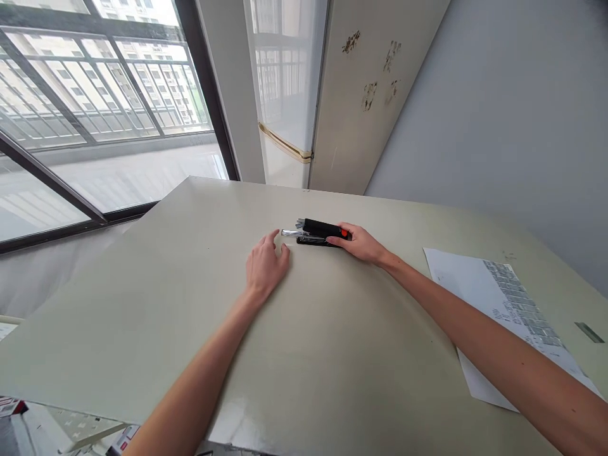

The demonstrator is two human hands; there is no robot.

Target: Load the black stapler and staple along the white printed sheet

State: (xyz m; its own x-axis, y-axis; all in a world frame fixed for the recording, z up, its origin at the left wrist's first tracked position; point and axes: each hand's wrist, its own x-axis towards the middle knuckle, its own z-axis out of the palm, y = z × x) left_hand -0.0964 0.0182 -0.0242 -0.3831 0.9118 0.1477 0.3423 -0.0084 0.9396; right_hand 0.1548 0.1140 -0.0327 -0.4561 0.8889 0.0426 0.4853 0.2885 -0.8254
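A black stapler (319, 229) with a red mark near its rear lies at the middle of the table (294, 354). Its metal tray sticks out of the front, to the left. My right hand (361, 243) grips the rear end of the stapler, thumb on the near side and fingers on the far side. Just left of the tray rests my left hand (267, 266), its index finger and thumb spread apart with nothing between them. The index fingertip is very close to the tray's end; whether they touch I cannot tell.
Partly under my right forearm lies a white sheet of paper (456, 278) with printed text and grey blocks. A small grey strip (589, 332) is at the table's right side. Behind the table stand a fridge (289, 82) and, to the left, a large window (104, 82).
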